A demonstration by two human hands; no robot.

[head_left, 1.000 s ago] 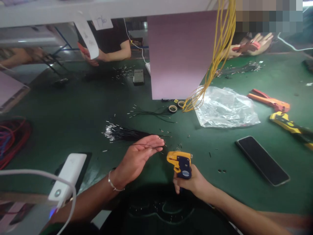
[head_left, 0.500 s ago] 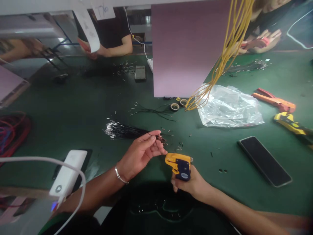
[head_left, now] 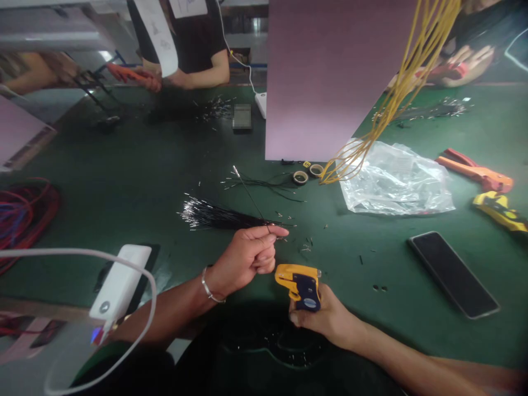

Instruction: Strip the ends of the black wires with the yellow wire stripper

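A single thin black wire (head_left: 251,196) with a silvery tip is pinched between the thumb and fingers of my left hand (head_left: 251,250). It slants up and to the left over a bundle of black wires (head_left: 214,214), whose bright metal ends fan out at the left. My right hand (head_left: 330,316) is wrapped round the handle of a yellow and dark blue wire stripper (head_left: 303,286). The tool's nose points left, a little apart from my left fingers. Small wire scraps (head_left: 307,246) lie on the green table just beyond the stripper.
Ahead are loose black wires (head_left: 264,187), tape rolls (head_left: 300,177), a clear plastic bag (head_left: 396,179) and hanging yellow wires (head_left: 383,110). To the right lie a phone (head_left: 454,275) and orange-handled pliers (head_left: 476,171). A power bank (head_left: 120,283) with a cable stands left. Co-workers sit opposite.
My left hand has closed into a pinch, and a black wire now stands out from it above the bundle. The stripper in my right hand has shifted slightly down. The view has moved a little.
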